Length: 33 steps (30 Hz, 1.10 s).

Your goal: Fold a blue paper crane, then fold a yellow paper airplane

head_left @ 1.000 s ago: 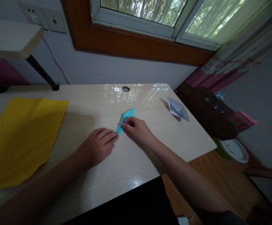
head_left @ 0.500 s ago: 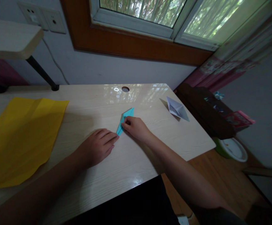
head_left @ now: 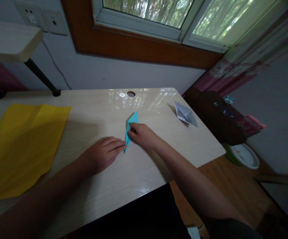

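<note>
A folded turquoise paper [head_left: 133, 119], long and pointed at both ends, lies slantwise on the pale table. My right hand [head_left: 142, 134] has thumb and forefinger pinched on its middle, covering part of the folds. At the lower end, my left hand [head_left: 107, 152] rests palm down with its fingers stretched out, fingertips touching the paper's left edge. Farther right on the tabletop sits a white folded paper boat [head_left: 185, 114], apart from both hands.
A large yellow sheet [head_left: 29, 139] covers the table's left side. Behind it, a raised shelf [head_left: 12, 36] stands on black legs. The tabletop [head_left: 151, 166] has a round cable hole [head_left: 131, 94] near its back edge. Right of the table are a dark cabinet [head_left: 205, 113] and a basin [head_left: 243, 155].
The turquoise paper has turned to a steeper angle, its lower tip now showing below my left fingertips. My right hand keeps its pinch; the view has shifted slightly.
</note>
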### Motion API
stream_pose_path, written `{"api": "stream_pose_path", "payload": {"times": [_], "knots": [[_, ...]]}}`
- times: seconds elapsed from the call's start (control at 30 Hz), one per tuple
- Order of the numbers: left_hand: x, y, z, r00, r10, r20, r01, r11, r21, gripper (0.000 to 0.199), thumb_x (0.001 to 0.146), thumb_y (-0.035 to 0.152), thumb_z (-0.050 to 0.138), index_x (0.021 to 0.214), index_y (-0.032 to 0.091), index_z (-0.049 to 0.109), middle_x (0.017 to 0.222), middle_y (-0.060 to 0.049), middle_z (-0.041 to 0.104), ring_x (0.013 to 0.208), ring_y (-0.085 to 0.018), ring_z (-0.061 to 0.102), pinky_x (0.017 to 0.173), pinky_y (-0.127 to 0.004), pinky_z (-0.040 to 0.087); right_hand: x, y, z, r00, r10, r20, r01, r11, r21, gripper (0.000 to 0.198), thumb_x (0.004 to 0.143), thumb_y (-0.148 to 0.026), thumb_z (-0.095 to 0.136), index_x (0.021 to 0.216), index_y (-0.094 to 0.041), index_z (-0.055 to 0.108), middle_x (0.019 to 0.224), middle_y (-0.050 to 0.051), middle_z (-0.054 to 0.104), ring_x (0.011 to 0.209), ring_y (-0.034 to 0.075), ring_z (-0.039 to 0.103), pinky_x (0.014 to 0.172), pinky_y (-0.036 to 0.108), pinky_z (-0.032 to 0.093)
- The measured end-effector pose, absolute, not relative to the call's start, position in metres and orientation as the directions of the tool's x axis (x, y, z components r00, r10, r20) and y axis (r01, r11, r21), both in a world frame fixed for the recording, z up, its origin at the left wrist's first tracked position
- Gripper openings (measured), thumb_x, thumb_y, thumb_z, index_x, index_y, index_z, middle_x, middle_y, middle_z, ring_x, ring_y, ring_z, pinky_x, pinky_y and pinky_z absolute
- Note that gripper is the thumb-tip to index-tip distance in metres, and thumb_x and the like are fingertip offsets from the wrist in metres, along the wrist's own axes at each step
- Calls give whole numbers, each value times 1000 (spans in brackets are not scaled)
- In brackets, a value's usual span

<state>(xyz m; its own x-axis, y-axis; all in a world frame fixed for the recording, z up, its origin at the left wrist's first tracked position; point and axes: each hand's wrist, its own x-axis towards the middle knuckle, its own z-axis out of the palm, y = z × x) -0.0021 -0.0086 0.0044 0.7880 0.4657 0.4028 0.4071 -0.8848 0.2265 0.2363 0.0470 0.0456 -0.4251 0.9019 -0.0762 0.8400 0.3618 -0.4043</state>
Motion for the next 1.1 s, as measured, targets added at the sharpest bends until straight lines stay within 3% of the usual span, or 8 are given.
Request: {"api": "stream_pose_path", "payload": {"times": [0.13, 0.27, 0.4, 0.5, 0.7, 1.1], "knots": [[-1, -9, 4, 795, 470, 383, 428, -883, 193, 44, 98, 15, 54, 141, 24, 57, 142, -7, 62, 129, -26, 56, 106, -47, 51, 237, 47, 47, -439, 895, -82, 817, 360, -450, 10, 94, -22, 57, 88, -16, 63, 82, 5, 70, 68, 14, 56, 64, 25, 35], [0, -11, 10, 798, 488, 352, 459, -872, 169, 41, 99, 24, 56, 139, 26, 59, 144, -7, 61, 132, -28, 53, 106, -49, 49, 239, 48, 46, -429, 901, -59, 755, 322, -571, 11, 94, -22, 58, 88, -16, 64, 77, 2, 68, 66, 12, 56, 64, 24, 36], [1, -12, 14, 775, 533, 339, 515, -844, 150, 40, 99, 28, 57, 139, 25, 60, 142, -8, 62, 133, -31, 52, 106, -51, 48, 236, 48, 43, -411, 910, -50, 693, 276, -666, 18, 95, -30, 61, 85, -16, 66, 79, 2, 69, 70, 12, 58, 67, 24, 38], [3, -13, 13, 760, 553, 340, 541, -829, 141, 41, 99, 28, 57, 139, 24, 60, 142, -10, 61, 133, -32, 52, 106, -51, 47, 229, 46, 41, -397, 917, -37, 700, 277, -659, 22, 93, -35, 65, 79, -17, 66, 78, 2, 68, 69, 13, 57, 66, 25, 38], [5, -14, 13, 764, 557, 325, 550, -826, 123, 40, 99, 29, 55, 138, 22, 60, 140, -11, 62, 131, -32, 52, 105, -51, 47, 221, 47, 41, -357, 934, -28, 753, 270, -600, 16, 91, -26, 65, 77, -18, 66, 77, 3, 67, 68, 14, 56, 64, 26, 37], [7, -14, 13, 773, 533, 344, 529, -841, 115, 41, 99, 25, 53, 140, 20, 58, 140, -11, 62, 132, -31, 52, 109, -52, 44, 228, 48, 47, -430, 901, -58, 770, 332, -545, 12, 93, -24, 64, 84, -16, 65, 78, 2, 66, 69, 13, 54, 65, 25, 36]]}}
